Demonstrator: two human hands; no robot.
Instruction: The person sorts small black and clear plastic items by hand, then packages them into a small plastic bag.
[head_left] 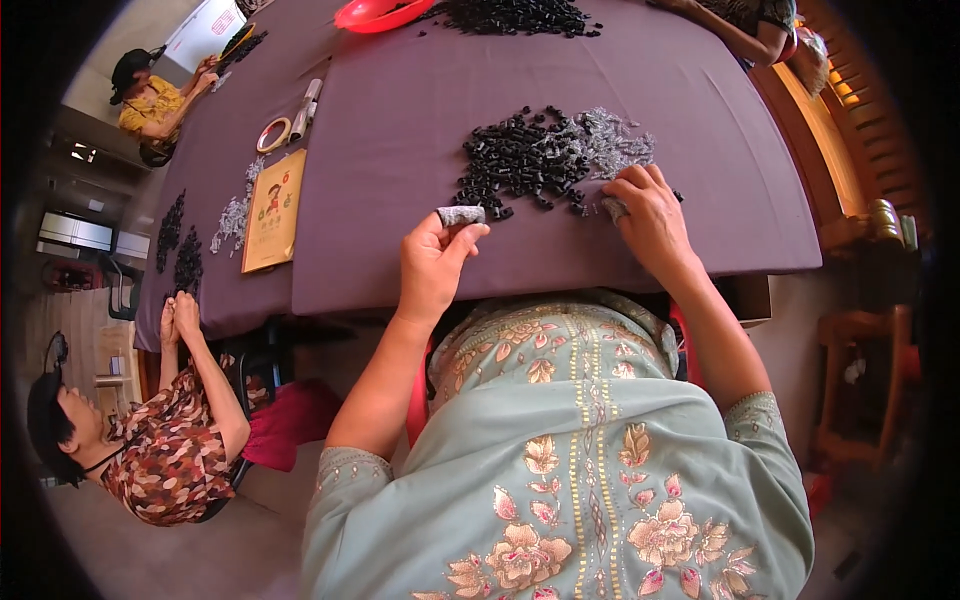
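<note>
Grey sleeve point(461, 214) pinched in left hand point(432, 268) fingers; right hand point(650, 215) fingers pinch a grey piece point(614, 207) beside black pile point(520, 160).

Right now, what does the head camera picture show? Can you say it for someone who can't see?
A person's left hand pinches a small grey piece while the right hand rests at a pile of small black parts and silvery bits on a purple tablecloth. Other people sit around the table.

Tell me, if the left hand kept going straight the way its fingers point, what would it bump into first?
The left hand, pinching a small grey sleeve-like piece, points up and right across the purple tablecloth. It would probably meet the pile of small black tube-shaped parts first, though depth is hard to judge.
</note>
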